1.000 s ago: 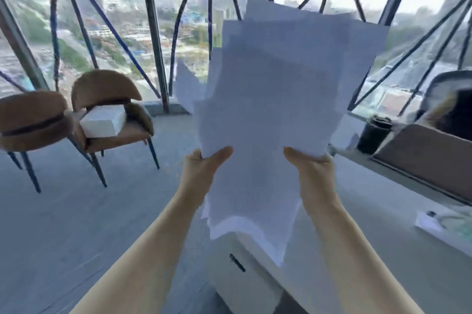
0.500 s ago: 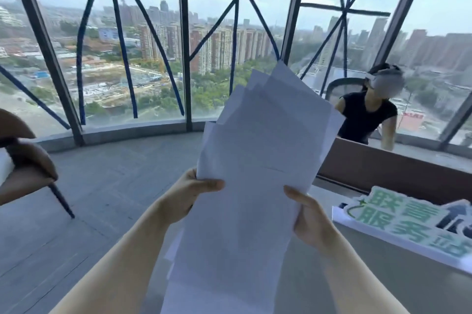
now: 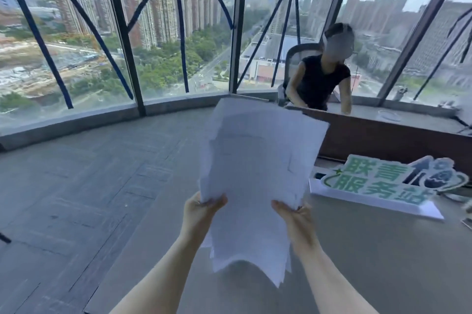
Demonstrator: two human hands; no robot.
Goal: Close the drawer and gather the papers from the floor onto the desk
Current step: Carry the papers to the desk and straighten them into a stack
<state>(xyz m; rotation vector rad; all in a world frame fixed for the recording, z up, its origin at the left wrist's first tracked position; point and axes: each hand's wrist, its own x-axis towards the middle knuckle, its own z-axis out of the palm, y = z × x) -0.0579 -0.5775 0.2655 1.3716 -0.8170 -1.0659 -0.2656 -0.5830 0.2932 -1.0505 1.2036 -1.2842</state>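
An uneven stack of white papers point(image 3: 255, 173) is held upright in front of me, above the left part of the grey desk point(image 3: 383, 250). My left hand point(image 3: 201, 211) pinches the stack's left edge with the thumb on top. Gripping the right edge is my right hand point(image 3: 293, 214). The sheets' lower ends curl down close to the desk top, casting a shadow there. The drawer is out of view, and no papers are visible on the floor.
A white and green sign board point(image 3: 383, 183) lies on the desk to the right of the papers. A person in a black top point(image 3: 319, 78) sits behind a brown desk partition point(image 3: 383, 140). Grey floor point(image 3: 89, 173) spreads left, bounded by tall windows.
The view has swung right and away from the brown chairs and the drawer front. Both hands have carried the papers lower, over the desk top, with the seated person coming into view.
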